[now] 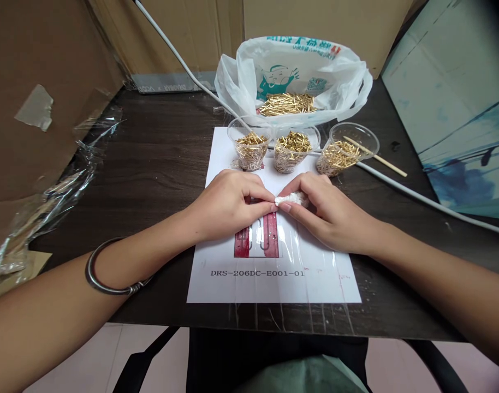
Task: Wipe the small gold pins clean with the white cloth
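Note:
My right hand point(329, 213) is closed around a crumpled white piece point(292, 200), its thumb and forefinger near the piece's left end. Fingertips of my left hand point(233, 204) are pinched together at that same end; whatever lies between them is too small to make out. Both hands are above a printed white sheet point(274, 286) with a red picture point(269, 240). Just beyond the hands stand three clear cups holding small golden pins: a left cup point(250, 150), a middle cup point(292, 150) and a tilted right cup point(343, 150).
Behind the cups, a white plastic bag point(233, 82) holds longer golden pins point(288, 103). A wooden stick point(382, 161) leans over the right cup. A white cable point(429, 199) crosses the dark table point(151, 142). Cardboard point(40, 125) and clear film point(65, 191) are at left.

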Tool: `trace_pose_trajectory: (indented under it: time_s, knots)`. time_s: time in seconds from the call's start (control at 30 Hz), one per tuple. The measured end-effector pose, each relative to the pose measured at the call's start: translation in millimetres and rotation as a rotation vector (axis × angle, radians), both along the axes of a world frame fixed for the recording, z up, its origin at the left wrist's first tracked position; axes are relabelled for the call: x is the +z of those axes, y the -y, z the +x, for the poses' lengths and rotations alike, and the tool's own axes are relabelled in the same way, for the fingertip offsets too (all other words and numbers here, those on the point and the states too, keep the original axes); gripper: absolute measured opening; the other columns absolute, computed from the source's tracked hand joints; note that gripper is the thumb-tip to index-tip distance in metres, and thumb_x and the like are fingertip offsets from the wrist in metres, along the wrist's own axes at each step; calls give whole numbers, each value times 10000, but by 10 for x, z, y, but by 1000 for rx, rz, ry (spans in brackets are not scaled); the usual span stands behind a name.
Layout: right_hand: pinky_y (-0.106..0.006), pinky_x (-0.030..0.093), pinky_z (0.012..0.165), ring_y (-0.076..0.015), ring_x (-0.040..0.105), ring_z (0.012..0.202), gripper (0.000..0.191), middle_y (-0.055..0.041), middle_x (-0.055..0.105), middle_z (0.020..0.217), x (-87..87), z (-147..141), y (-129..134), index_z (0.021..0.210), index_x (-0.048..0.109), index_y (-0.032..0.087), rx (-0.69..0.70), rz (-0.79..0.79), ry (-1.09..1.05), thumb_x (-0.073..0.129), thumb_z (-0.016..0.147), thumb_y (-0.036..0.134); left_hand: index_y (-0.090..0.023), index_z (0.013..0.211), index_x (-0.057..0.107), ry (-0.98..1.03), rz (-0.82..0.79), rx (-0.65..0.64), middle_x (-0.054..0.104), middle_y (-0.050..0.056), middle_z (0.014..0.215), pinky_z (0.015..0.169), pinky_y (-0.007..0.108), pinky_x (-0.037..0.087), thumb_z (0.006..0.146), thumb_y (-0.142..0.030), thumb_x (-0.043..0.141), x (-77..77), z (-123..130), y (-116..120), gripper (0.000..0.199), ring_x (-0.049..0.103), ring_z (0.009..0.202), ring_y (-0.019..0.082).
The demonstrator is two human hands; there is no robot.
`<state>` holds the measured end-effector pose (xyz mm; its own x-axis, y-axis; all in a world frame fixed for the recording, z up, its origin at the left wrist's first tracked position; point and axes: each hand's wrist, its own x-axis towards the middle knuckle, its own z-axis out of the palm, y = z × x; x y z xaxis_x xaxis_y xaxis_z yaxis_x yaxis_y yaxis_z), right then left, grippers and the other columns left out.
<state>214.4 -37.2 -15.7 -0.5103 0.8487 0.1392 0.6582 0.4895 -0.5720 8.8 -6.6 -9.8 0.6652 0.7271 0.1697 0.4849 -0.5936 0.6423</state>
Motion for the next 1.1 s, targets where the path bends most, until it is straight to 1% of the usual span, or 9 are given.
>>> trace_pose_trajectory:
  time_s: [0.23, 0.33, 0.47, 0.6, 0.77, 0.93, 1.1]
  knots:
    - [-339, 326, 757, -170, 461, 757, 176, -30, 569, 813, -25, -20, -9, 966, 553, 188, 17, 36, -5, 484, 909, 339, -202, 810, 763, 0, 18, -23, 690, 21, 738, 637, 246, 446, 827, -221, 596, -14, 6, -12, 169, 599, 682, 123]
    - [-329, 330, 734, -161, 470, 718, 185, -20, 577, 775, -6, -38, -6, 948, 580, 190, -25, 16, -24, 505, 897, 352, -198, 808, 764, 4, 13, -18, 690, 22, 737, 632, 245, 445, 827, -214, 593, -13, 10, -6, 173, 598, 678, 121]
    - [-315, 339, 704, -151, 486, 686, 195, -21, 601, 784, 20, -56, -2, 932, 602, 184, -78, -9, -44, 526, 882, 357, -210, 823, 764, 19, 8, 3, 694, 17, 736, 625, 242, 440, 817, -205, 598, -16, 0, 0, 167, 603, 679, 122]
    - [-319, 333, 711, -158, 477, 696, 182, -18, 594, 755, 16, -54, -3, 897, 601, 185, -46, 21, -21, 514, 890, 344, -209, 823, 765, 20, 11, 3, 692, 17, 726, 622, 244, 435, 813, -208, 600, -17, -3, -5, 165, 601, 672, 124]
    - [-325, 328, 717, -171, 468, 726, 156, -26, 593, 768, 3, -44, -9, 883, 577, 184, -8, 45, 1, 507, 890, 324, -209, 794, 763, 6, 3, 12, 684, 9, 713, 620, 246, 430, 807, -215, 613, -3, 13, -2, 151, 590, 665, 120]
    - [-324, 330, 731, -166, 476, 735, 162, -20, 594, 777, 5, -42, -17, 881, 581, 182, -18, 9, -18, 501, 897, 322, -206, 782, 761, -1, -11, 50, 690, 2, 713, 615, 247, 423, 767, -230, 667, 1, 18, 9, 98, 592, 666, 121]
    - [-323, 326, 739, -163, 484, 750, 170, -13, 593, 779, 13, -40, -24, 879, 582, 185, -26, -28, -32, 506, 899, 336, -199, 769, 755, 8, -10, 63, 695, 0, 721, 608, 235, 409, 745, -219, 684, 3, 28, 1, 77, 589, 653, 111]
